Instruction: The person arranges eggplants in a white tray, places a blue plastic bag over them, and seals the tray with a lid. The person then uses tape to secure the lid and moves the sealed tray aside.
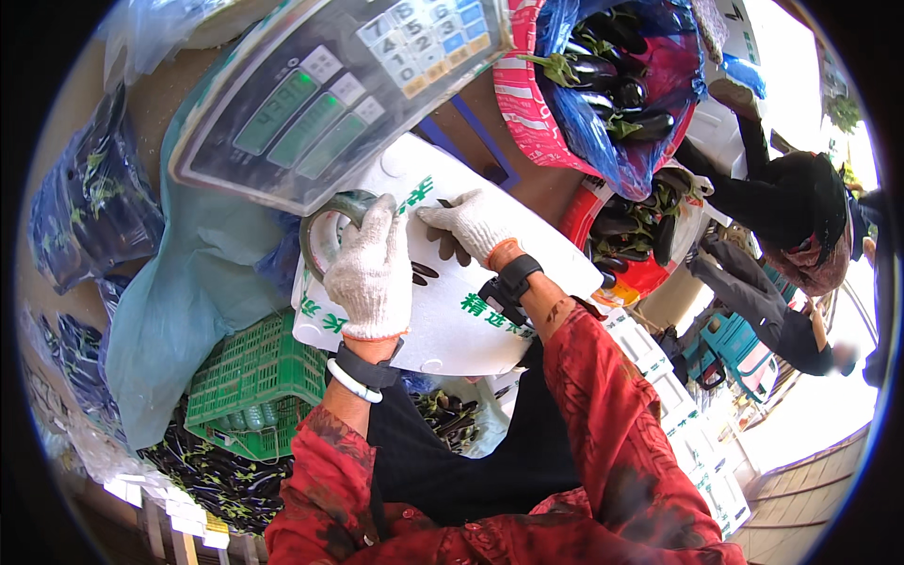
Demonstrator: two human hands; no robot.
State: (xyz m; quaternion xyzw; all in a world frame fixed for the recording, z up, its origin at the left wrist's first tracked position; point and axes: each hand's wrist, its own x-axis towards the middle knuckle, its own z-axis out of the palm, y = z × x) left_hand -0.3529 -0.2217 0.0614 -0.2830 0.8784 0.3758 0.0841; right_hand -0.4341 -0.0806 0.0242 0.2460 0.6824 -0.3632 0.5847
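Note:
My left hand (371, 275), in a white knitted glove, grips a large roll of adhesive tape (311, 244) over the left part of a white foam box (494, 339). The box's top bears green writing. My right hand (466, 222), also gloved, is just above the top, to the right of the roll. Its fingers are bent, and a small dark shape shows by the fingertips. I cannot tell whether that is a held thing or shadow. Any clear tape stretched between the hands cannot be made out.
A digital weighing scale (318, 106) overhangs the box's far left. Eggplants fill a pink bag (522, 106) and a red bag (583, 212) on the right. A green plastic crate (247, 374) sits on eggplants at left. White boxes (671, 395) and people (791, 205) are at right.

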